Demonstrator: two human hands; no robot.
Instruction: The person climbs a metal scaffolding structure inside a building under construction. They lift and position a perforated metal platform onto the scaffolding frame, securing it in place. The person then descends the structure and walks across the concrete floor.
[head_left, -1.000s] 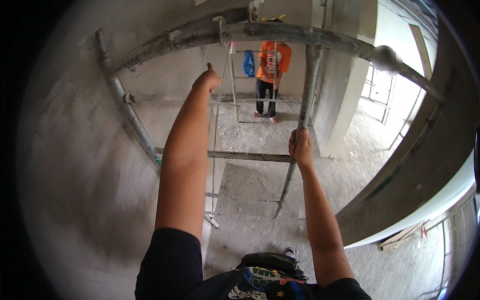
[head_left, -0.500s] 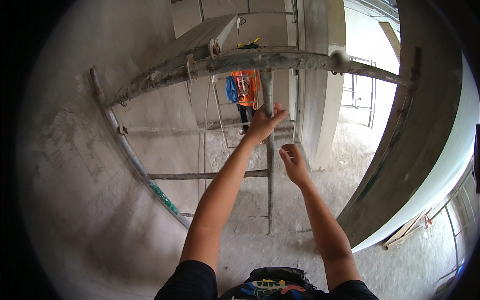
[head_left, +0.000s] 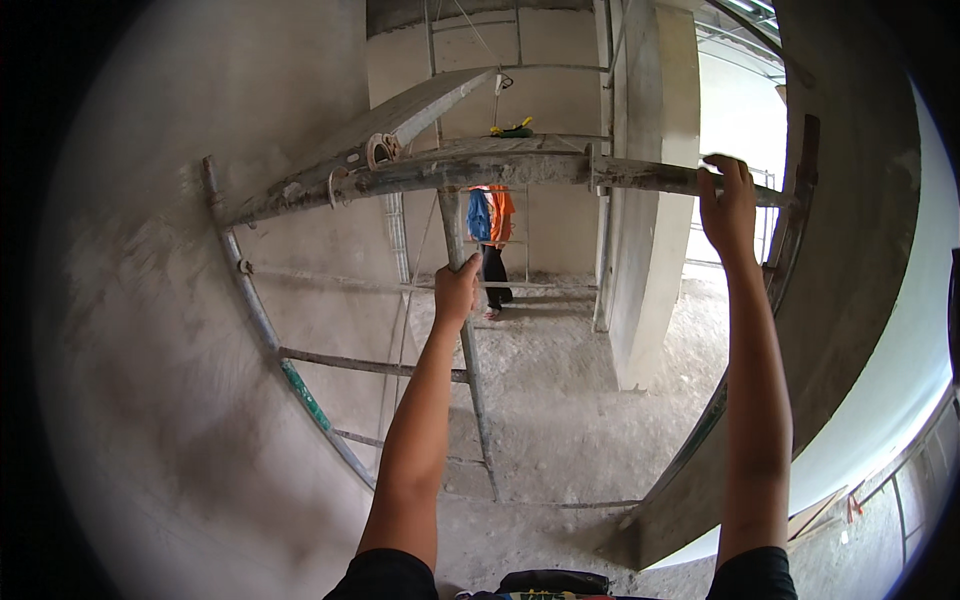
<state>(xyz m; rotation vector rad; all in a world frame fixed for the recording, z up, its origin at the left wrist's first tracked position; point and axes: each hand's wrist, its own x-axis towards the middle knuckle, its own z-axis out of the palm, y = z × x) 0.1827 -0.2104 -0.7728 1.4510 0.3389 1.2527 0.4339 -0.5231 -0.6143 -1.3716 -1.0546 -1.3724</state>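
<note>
Left hand [head_left: 457, 291] closed around the scaffold upright [head_left: 453, 228]. Right hand [head_left: 732, 208], fingers bent, at the top crossbar [head_left: 510, 169]; firm grip cannot be confirmed. A rung [head_left: 350, 361] joins the upright below the left hand. Beyond that hand, slightly right: a person in orange [head_left: 504, 205].

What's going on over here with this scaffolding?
A person is handling a metal scaffold frame. Their left hand is closed around the middle upright, below the top bar. Their right hand is raised at the bar, toward its right end; whether it grips there is unclear. Beyond the frame stands another person in orange and dark trousers, partly hidden.
</note>
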